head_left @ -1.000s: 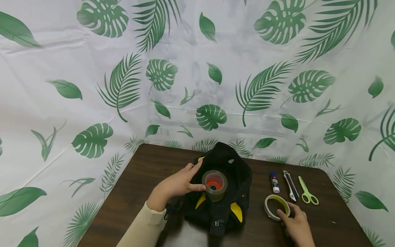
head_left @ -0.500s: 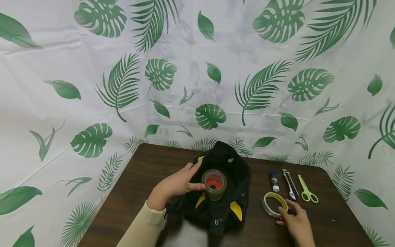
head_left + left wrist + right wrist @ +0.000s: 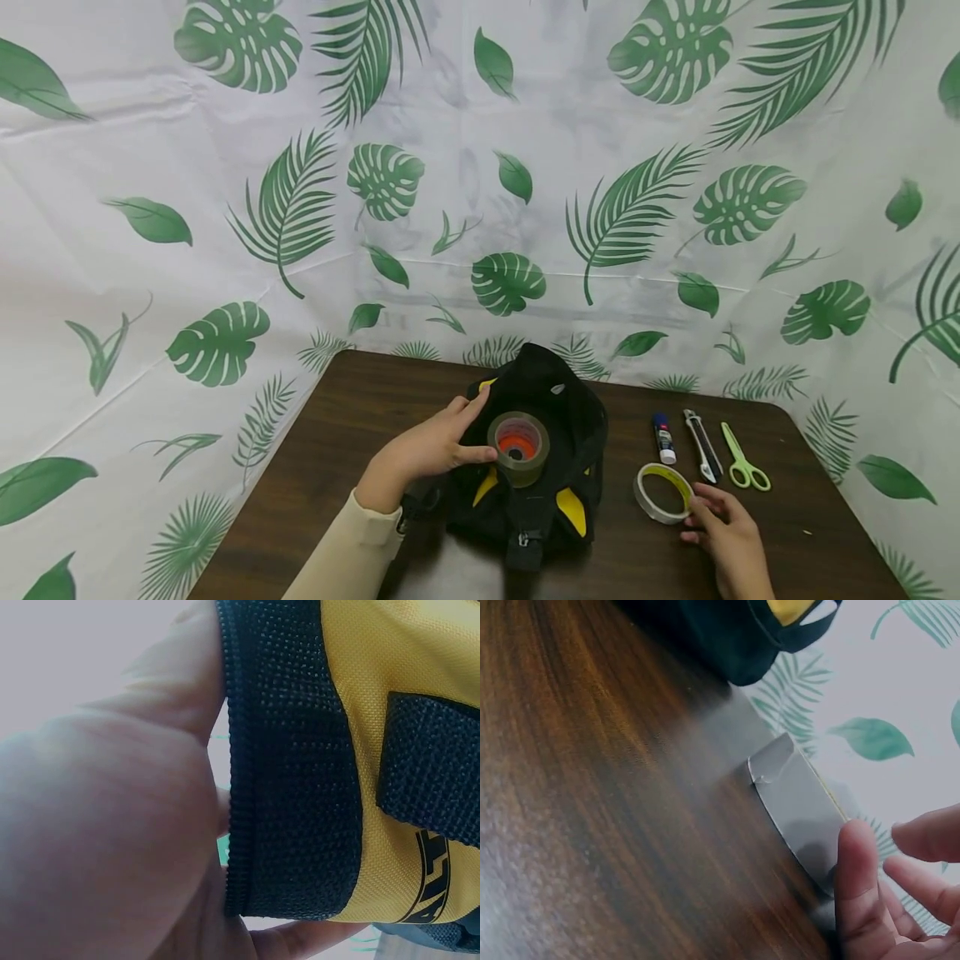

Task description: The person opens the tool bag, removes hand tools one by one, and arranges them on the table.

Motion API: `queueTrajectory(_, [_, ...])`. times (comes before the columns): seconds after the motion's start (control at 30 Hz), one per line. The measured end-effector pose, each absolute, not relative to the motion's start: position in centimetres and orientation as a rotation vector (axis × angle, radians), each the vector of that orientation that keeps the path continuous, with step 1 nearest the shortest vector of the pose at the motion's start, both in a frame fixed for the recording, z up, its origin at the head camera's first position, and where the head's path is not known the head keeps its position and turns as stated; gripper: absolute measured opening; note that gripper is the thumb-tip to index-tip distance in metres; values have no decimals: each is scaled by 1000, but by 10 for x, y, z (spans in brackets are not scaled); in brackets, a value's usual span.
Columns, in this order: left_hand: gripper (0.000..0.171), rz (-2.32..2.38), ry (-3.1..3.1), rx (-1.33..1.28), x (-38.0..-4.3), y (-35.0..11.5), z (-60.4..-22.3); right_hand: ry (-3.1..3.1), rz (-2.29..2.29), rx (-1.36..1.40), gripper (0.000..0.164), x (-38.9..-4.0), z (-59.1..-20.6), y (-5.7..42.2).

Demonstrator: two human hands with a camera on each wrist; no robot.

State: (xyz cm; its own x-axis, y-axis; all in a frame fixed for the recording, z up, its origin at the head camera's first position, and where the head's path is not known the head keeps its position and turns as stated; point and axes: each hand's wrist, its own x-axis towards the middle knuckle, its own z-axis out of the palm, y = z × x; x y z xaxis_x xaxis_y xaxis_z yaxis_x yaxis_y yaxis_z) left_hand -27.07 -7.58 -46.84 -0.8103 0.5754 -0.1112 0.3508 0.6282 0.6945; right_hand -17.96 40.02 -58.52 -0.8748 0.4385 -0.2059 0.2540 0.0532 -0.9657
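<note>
In the head view my left hand [image 3: 431,446] is at the left side of the open black and yellow bag [image 3: 573,512]. Its thumb and forefinger are stretched along the opening. A thick roll of brown packing tape [image 3: 536,467] shows inside the bag, close to the thumb. The left wrist view has the palm against the bag's black webbing edge [image 3: 300,787]. Farther right, a roll of white tape [image 3: 648,506] with a yellow inner ring lies on the table. My right hand [image 3: 727,533] is at its right edge, one fingertip overlapping the tape in the right wrist view, other fingers apart.
A glue stick [image 3: 663,437], a utility knife [image 3: 702,446] and light green scissors [image 3: 738,458] lie in a row at the right of the brown table [image 3: 360,400]. A leaf-patterned cloth [image 3: 442,100] hangs behind the table.
My right thumb has drawn back from inside the white tape's ring to its right edge. The white tape has shifted slightly left. The left hand and the bag hold their places.
</note>
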Motion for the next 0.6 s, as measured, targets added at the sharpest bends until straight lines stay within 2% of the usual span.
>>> queueTrajectory(0.27, [105, 980, 2519, 742, -270, -76, -470, -2035, 1967, -670, 37, -173, -579, 397])
queueTrajectory(0.47, [107, 975, 2512, 751, -269, -75, -471, -1936, 2170, -266, 28, -167, -575, 391])
queueTrajectory(0.6, [105, 980, 2518, 746, -270, -74, -469, -1825, 2435, 84, 34, -169, -568, 382])
